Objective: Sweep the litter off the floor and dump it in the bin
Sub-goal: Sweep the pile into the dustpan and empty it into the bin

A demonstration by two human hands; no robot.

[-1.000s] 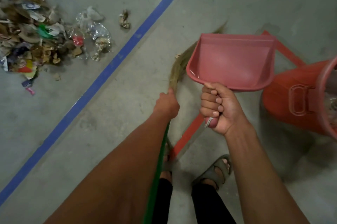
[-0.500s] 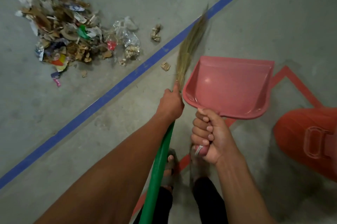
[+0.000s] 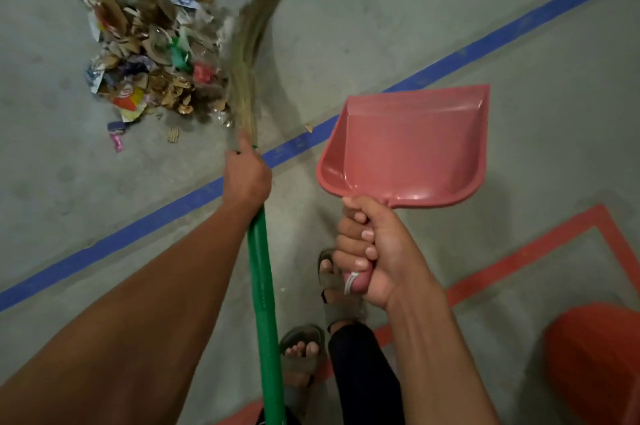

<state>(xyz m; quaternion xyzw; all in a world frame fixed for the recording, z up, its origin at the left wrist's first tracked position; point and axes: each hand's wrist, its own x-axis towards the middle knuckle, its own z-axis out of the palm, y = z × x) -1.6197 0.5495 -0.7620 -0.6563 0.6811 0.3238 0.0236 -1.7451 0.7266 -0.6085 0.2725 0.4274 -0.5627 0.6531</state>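
A heap of litter [image 3: 145, 54], cardboard scraps, wrappers and plastic, lies on the grey floor at the upper left, beyond the blue line. My left hand [image 3: 247, 175] grips the broom [image 3: 263, 286] where its green handle meets the straw bristles; the blurred bristles reach up along the right edge of the heap. My right hand [image 3: 372, 255] grips the handle of an empty pink dustpan [image 3: 408, 147], held in the air right of the broom. Part of the orange bin [image 3: 595, 362] shows at the bottom right corner.
A blue tape line [image 3: 450, 63] crosses the floor diagonally and turns at the top right. A red tape outline [image 3: 540, 244] marks the floor by the bin. My sandalled feet [image 3: 301, 355] stand below the hands. A few loose scraps [image 3: 173, 135] lie near the heap.
I have stepped towards the litter heap, which now lies closer. The broom has swung left to the heap's right edge. The bin has slid towards the bottom right corner.
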